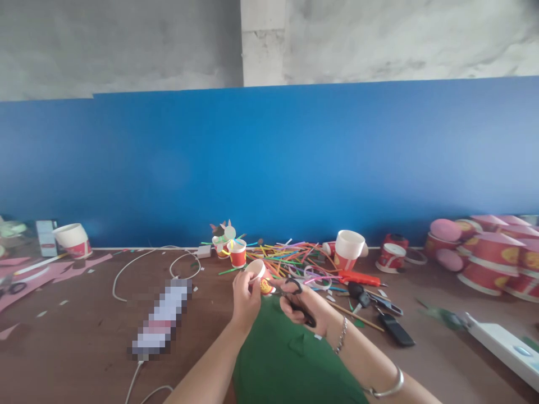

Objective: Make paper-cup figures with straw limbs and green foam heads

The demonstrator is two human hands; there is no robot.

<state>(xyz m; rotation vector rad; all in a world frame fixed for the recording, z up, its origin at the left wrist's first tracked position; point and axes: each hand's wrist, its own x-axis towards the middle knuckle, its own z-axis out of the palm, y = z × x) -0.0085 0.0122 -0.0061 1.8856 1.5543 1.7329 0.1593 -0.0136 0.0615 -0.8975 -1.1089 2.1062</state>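
My left hand (247,297) is closed around a red and white paper cup (256,270), which tilts with its open rim up and to the left. My right hand (304,306) grips black-handled scissors (301,310), its fingers through the loops. The scissors' blades are close to the cup's lower edge; whether they touch it I cannot tell. Below both hands is green cloth (290,359). Just beyond the cup lies a heap of coloured pipe cleaners or thin strips (290,255); their exact kind is unclear.
A pixelated phone (162,320) with a white cable lies left. Stacked paper cups (349,247), an orange-red tool (360,278), keys (357,293) and a black fob (396,328) lie right. Decorated red cups (490,264) crowd the far right. Pink paper (46,278) lies far left. A blue partition (269,168) stands behind.
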